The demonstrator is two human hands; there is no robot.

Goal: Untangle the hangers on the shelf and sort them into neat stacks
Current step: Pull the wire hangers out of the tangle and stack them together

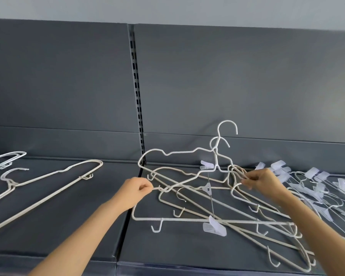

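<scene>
The left hand [136,189] pinches one thin wire at the edge of the tangle of white hangers [177,219]. The right hand [266,181] pinches the bent wires on the other side. The tangle lies between both hands on the dark grey shelf [68,226], and two hooks stick up. A tidy stack of white hangers [58,171] lies left of the left hand. A pile of clip hangers [315,173] lies right of the right hand.

White hangers [177,219], perhaps lilac clips [214,227]
</scene>
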